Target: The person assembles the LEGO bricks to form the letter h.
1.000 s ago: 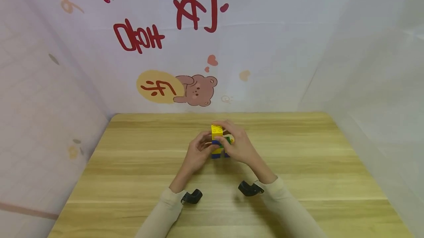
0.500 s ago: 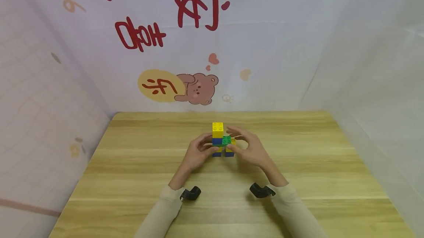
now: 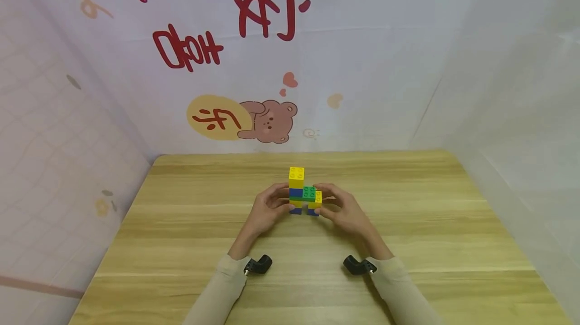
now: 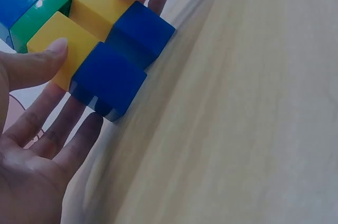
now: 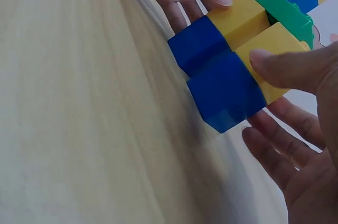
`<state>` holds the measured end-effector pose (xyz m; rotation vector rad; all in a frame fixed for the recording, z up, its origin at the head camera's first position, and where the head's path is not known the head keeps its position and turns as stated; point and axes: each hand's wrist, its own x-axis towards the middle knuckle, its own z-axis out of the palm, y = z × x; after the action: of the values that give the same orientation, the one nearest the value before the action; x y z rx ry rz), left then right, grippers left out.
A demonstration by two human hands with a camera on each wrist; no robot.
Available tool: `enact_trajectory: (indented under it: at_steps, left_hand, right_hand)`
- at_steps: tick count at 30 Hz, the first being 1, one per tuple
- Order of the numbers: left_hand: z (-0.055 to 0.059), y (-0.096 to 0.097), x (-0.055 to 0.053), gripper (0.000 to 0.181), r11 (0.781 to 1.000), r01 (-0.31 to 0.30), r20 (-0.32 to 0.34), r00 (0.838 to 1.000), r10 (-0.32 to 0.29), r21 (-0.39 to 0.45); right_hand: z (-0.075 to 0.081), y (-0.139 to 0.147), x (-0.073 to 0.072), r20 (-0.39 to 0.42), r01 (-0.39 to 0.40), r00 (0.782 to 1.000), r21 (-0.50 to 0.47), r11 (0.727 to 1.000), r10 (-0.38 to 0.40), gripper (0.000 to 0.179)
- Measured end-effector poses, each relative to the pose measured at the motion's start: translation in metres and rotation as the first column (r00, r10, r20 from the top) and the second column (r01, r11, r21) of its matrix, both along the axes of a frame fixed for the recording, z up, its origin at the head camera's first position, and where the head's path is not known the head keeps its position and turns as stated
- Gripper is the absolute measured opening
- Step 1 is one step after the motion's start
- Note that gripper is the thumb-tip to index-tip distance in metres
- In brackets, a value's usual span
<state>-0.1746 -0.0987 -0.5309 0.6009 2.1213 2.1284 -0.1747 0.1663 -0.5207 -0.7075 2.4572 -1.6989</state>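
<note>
A small structure of toy building bricks stands near the table's middle. Two legs, each a yellow brick over a blue brick, carry a green brick (image 3: 309, 192) across them. Above its left end sit a blue brick (image 3: 296, 192) and a tall yellow brick (image 3: 296, 180). My left hand (image 3: 266, 213) holds the left leg, thumb on the front of its yellow brick (image 4: 79, 36) and fingers behind. My right hand (image 3: 345, 213) pinches the right leg, its thumb against the yellow brick (image 5: 277, 42) above a blue brick (image 5: 227, 92). Its fingers reach round behind.
The wooden table (image 3: 290, 285) spreads around the bricks. A white cloth wall (image 3: 380, 63) with red lettering and a printed bear (image 3: 272, 123) rises behind the back edge. Black camera mounts (image 3: 258, 264) sit at both wrists.
My right hand has come off the tall yellow brick at the top left, moved right and down, and taken hold of the right leg. The left hand has kept its hold on the left leg.
</note>
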Motion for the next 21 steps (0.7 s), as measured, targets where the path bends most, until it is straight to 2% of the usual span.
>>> enact_trajectory:
  at_steps: [5,14,21]
  left_hand:
    - [0.0011,0.0003,0.0005,0.051,1.000,-0.013,-0.011,1.000,0.013,0.008]
    - [-0.0002,0.0024,0.0001,0.051,0.999,-0.026,-0.017,1.000,0.026,0.020]
    - [0.0018,0.0043,0.0010,0.052,0.999,-0.048,0.020,0.999,0.048,-0.013]
  right_hand:
    - [-0.0025,-0.0008,-0.0014,0.027,0.010,1.000,-0.038,0.999,-0.009,0.049]
    - [-0.0050,-0.0006,-0.0014,0.056,0.029,0.998,-0.067,0.997,-0.025,0.047]
    - [-0.0056,0.0002,-0.0017,0.050,0.032,0.998,-0.065,0.997,-0.029,0.049]
